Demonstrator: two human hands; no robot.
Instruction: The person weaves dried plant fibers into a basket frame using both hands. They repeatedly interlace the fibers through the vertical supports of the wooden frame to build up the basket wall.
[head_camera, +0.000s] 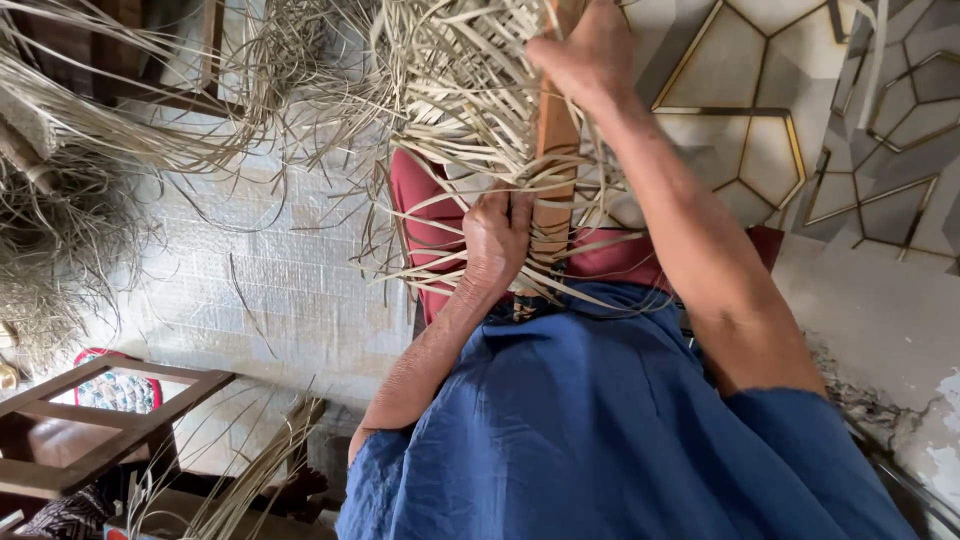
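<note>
At the frame's left, loose dry strips (70, 190) trailed off-frame. Centre, the left hand (495, 245) closed its grip on the pale, half-woven mat (470, 100); upper right, the right hand (590, 50) clasped a wooden post (555, 140), fingers hidden

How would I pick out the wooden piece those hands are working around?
Start at the blue garment filling the bottom, then go up to the half-woven mat of pale strips. The wooden block stands in it, left hand low, right hand on top: the only solid orange-brown piece among thin straw-coloured strips.
</note>
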